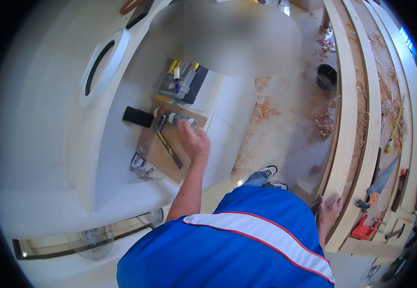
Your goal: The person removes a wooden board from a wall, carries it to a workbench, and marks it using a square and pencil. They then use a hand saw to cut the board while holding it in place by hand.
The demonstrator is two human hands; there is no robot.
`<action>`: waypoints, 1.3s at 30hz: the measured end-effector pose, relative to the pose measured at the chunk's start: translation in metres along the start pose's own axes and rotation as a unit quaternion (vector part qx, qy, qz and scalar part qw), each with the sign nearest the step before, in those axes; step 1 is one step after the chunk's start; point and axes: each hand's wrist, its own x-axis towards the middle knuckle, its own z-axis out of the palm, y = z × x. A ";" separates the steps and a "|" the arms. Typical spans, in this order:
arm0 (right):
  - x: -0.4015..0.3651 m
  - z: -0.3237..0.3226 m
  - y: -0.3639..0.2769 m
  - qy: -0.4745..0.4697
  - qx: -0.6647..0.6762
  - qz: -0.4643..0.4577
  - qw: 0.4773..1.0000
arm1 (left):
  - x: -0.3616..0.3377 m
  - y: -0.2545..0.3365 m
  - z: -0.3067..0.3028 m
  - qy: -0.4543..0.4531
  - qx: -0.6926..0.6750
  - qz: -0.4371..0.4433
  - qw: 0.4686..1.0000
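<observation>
My left hand reaches over a brown board on the white ledge, its fingers stretched out and a little blurred. Right by its fingertips lies a grey cylinder with a pale band. A try square with a yellow-marked blade lies on the board beside this hand. My right hand is at the near end of a long wooden beam, fingers curled down. Something dark shows at its side, and I cannot tell what it grips.
A black phone, a toolbox and a metal tool lie on the ledge. Along the bench are a handsaw, a red clamp and a tape measure. Shavings and a black bucket are on the floor.
</observation>
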 end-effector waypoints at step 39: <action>-0.079 -0.161 -0.028 -0.016 0.929 0.198 0.311 | -0.056 0.460 -0.131 -0.314 -0.560 0.669 0.375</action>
